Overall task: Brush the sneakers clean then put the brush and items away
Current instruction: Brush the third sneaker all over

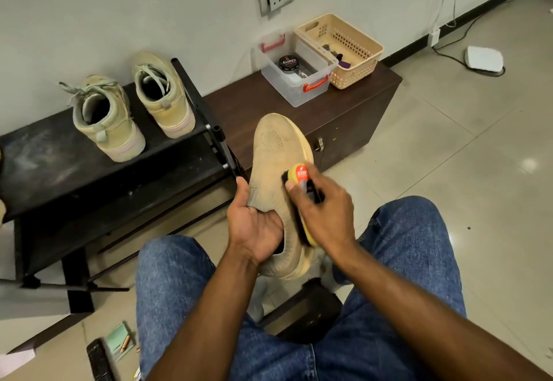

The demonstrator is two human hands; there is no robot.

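Note:
A tan knit sneaker point(275, 147) is held up in front of my knees, toe pointing away. My left hand point(254, 228) grips it at the collar, fingers inside the opening. My right hand point(324, 210) grips a yellow shoe brush point(299, 175) with black bristles and an orange label, pressed against the sneaker's right side. Two beige lace-up sneakers point(104, 120) point(163, 96) stand on the black shoe rack point(45, 165) at left.
A clear plastic box point(294, 93) with red handles holds a polish tin point(288, 63) on the dark wooden cabinet point(239, 105). A beige basket point(353, 75) stands beside it. A white device point(483, 57) and cables lie on the tiled floor at right.

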